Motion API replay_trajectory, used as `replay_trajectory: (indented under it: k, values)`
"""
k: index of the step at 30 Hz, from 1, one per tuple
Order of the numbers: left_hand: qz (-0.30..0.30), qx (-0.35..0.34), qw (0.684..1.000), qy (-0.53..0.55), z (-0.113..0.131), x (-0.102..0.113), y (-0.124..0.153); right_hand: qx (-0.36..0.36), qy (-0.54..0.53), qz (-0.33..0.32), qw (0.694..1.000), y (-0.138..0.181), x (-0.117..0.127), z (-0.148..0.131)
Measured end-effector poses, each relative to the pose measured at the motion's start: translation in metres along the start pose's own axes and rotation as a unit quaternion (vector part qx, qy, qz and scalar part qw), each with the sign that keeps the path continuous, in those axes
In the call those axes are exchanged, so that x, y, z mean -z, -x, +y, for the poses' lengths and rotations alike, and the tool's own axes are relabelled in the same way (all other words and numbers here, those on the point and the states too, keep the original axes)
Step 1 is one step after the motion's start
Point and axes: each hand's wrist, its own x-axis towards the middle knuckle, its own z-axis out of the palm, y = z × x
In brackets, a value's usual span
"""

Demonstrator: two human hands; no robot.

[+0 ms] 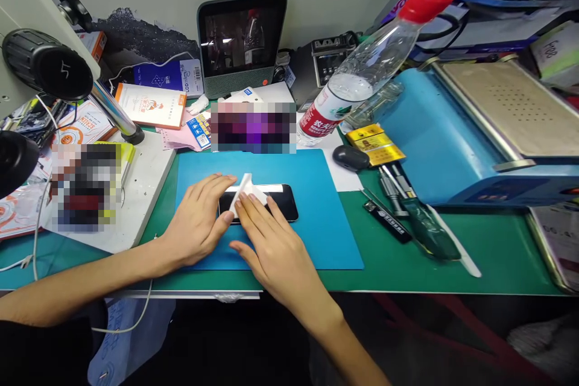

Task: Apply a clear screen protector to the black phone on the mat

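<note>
Blue mat [323,235] extends beyond the phone [290,202] on every side.

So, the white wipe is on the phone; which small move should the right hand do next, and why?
I would probably slide the white wipe toward the right end of the phone. The right hand has fingers on the wipe, that end is uncovered, and the left hand is at the opposite end, perhaps able to steady it.

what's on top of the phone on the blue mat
A white wipe lies on the phone, under the fingers of the right hand; the left hand is at the phone's left end. The surface beneath the wipe is covered, so unseen.
</note>
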Motion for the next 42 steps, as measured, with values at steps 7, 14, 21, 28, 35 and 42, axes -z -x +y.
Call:
replay_trajectory:
  k: [7, 14, 21, 28, 35, 42]
  values:
    - [0.055, 0.004, 0.993, 0.100, -0.004, 0.001, 0.002, 0.037, -0.022, -0.009, 0.999, -0.015, -0.002, -0.006]
    - [0.024, 0.029, 0.992, 0.124, -0.006, 0.001, 0.003, 0.050, 0.004, 0.022, 0.999, -0.022, -0.008, -0.014]
    - [0.018, 0.113, 0.983, 0.146, -0.005, 0.001, 0.002, 0.048, 0.006, 0.009, 0.999, -0.007, -0.001, -0.022]
    - [-0.020, 0.103, 0.990, 0.092, -0.003, 0.003, -0.003, 0.016, 0.037, 0.022, 0.999, -0.007, 0.006, 0.010]
    - [-0.066, 0.064, 0.995, -0.031, 0.000, -0.001, -0.007, 0.031, 0.025, 0.030, 0.999, 0.029, 0.018, 0.024]
    - [-0.089, 0.045, 0.992, -0.077, 0.002, 0.000, -0.008, -0.026, 0.026, 0.066, 0.997, 0.032, 0.020, 0.044]
